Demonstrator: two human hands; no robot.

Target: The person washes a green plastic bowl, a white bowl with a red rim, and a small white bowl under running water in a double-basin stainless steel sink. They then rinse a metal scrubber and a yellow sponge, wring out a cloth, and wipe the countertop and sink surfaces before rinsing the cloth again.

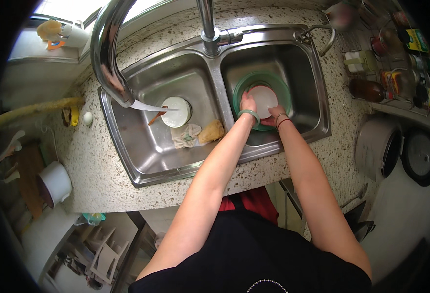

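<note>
In the right sink basin, a white bowl with a red rim [264,99] is between my hands, inside a green plastic tub [284,90]. My left hand [248,102] grips the bowl's left edge, its wrist wearing a pale green bangle. Along the lower right edge, my right hand [276,116] closes on the same bowl. Fingertips of both hands are partly hidden. Water runs from the faucet [122,93] into a white bowl [180,115] in the left basin, where a brown spoon [157,116] leans. Beside it lie a wet cloth [185,136] and a yellowish sponge [211,132].
A speckled countertop [97,190] surrounds the steel double sink [218,88]. Bottles and jars fill a wire rack [391,100] at right, above an open-lidded cooker [378,146]. At left are an egg [88,117] and a white pot [56,183]. A mug [75,34] stands by the window.
</note>
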